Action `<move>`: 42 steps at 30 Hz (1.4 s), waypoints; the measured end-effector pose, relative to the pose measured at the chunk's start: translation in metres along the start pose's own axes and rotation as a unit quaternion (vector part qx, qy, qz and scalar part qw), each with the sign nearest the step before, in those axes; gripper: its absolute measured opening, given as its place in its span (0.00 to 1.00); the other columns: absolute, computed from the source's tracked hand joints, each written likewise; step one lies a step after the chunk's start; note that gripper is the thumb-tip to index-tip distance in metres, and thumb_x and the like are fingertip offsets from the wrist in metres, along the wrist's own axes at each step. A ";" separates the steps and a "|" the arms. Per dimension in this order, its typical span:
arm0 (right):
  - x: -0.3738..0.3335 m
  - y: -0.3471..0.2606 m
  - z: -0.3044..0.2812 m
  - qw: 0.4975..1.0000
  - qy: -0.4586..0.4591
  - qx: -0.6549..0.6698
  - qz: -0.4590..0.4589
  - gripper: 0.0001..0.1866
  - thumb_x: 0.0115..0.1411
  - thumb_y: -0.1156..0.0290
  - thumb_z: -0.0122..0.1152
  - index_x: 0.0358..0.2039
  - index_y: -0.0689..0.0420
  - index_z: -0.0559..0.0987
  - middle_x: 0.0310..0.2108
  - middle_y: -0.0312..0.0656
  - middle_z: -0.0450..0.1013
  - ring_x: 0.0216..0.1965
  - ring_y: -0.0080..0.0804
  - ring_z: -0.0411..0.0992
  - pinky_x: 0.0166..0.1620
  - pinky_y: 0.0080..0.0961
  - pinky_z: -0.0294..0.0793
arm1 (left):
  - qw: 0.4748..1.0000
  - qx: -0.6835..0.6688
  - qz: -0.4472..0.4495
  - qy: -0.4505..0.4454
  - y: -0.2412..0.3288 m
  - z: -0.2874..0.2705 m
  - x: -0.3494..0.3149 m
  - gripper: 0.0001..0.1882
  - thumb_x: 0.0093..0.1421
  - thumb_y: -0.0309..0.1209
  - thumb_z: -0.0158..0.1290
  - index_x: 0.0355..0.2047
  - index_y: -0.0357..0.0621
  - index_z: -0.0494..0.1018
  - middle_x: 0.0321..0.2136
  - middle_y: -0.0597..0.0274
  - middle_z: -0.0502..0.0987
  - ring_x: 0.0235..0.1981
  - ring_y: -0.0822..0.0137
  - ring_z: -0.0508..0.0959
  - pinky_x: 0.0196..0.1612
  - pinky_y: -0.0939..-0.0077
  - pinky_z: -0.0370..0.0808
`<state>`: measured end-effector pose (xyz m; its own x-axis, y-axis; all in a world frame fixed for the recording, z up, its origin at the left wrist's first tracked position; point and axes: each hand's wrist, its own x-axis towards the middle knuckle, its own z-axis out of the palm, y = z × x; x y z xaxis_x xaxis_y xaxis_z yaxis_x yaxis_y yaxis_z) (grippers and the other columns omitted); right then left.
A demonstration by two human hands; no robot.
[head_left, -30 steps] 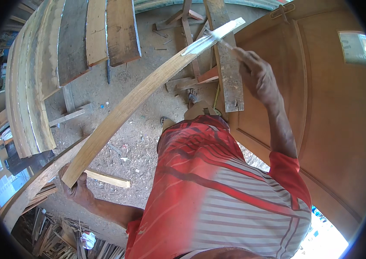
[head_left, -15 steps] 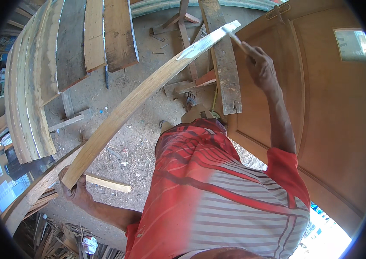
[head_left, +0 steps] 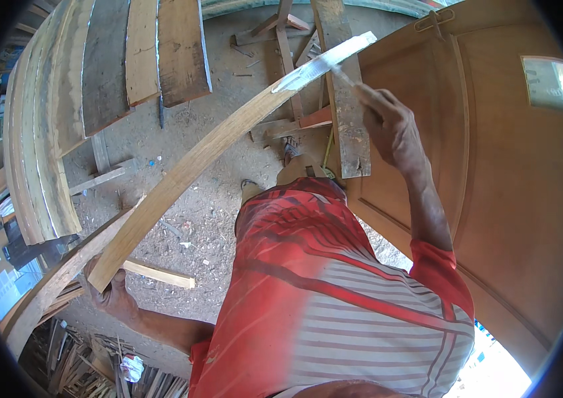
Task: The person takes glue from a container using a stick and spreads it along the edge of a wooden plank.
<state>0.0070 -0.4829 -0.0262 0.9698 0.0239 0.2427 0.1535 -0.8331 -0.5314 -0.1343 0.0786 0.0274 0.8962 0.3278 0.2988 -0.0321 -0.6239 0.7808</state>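
Note:
My left hand (head_left: 114,297) grips the near end of a long wooden strip (head_left: 192,162), which slants up to the far right. White wet coating (head_left: 305,74) covers the upper face of its far part; the near part is bare wood. Closed around the handle of a slim brush (head_left: 344,76), my right hand (head_left: 391,119) keeps the tip on the coated stretch. The brush tip is blurred. Beneath the strip's far part lies a weathered plank (head_left: 348,113), seemingly on a wooden stand.
Boards (head_left: 106,66) with white-coated edges lie side by side at upper left. A brown panelled door (head_left: 414,152) stands close on my right. Another timber (head_left: 72,265) and a short offcut (head_left: 162,273) are by my left hand. Scrap sticks (head_left: 82,365) pile up at lower left.
My right hand has drawn the brush along the coated face, down and left from near the strip's far end. The left hand still holds the near end.

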 end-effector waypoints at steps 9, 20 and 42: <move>0.011 -0.020 -0.003 0.999 -0.038 -0.006 -0.020 0.19 0.63 0.79 0.59 0.55 0.56 0.82 0.40 0.53 0.79 0.39 0.53 0.80 0.43 0.44 0.78 | 1.000 -0.012 -0.019 -0.008 -0.011 -0.002 -0.003 0.27 0.56 0.44 0.73 0.45 0.33 0.82 0.43 0.56 0.81 0.46 0.58 0.77 0.52 0.60 0.73; -0.004 -0.052 0.010 0.999 -0.039 -0.023 0.004 0.20 0.65 0.80 0.57 0.58 0.56 0.80 0.42 0.54 0.80 0.41 0.53 0.81 0.45 0.44 0.80 | 0.999 -0.012 0.032 -0.016 -0.007 0.001 0.000 0.25 0.55 0.42 0.73 0.44 0.35 0.82 0.42 0.55 0.82 0.46 0.55 0.78 0.51 0.57 0.73; 0.047 0.099 0.005 0.986 0.006 -0.142 0.088 0.18 0.69 0.70 0.58 0.58 0.51 0.83 0.45 0.50 0.81 0.47 0.51 0.80 0.50 0.42 0.78 | 0.997 -0.008 -0.067 -0.032 -0.012 0.002 -0.014 0.23 0.59 0.37 0.71 0.50 0.37 0.81 0.49 0.57 0.80 0.50 0.62 0.77 0.48 0.67 0.76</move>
<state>0.0687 -0.5614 -0.0718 0.9740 -0.1407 0.1775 -0.0787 -0.9451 -0.3173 -0.1453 0.0801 0.0126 0.9194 0.3608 0.1566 0.0829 -0.5669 0.8196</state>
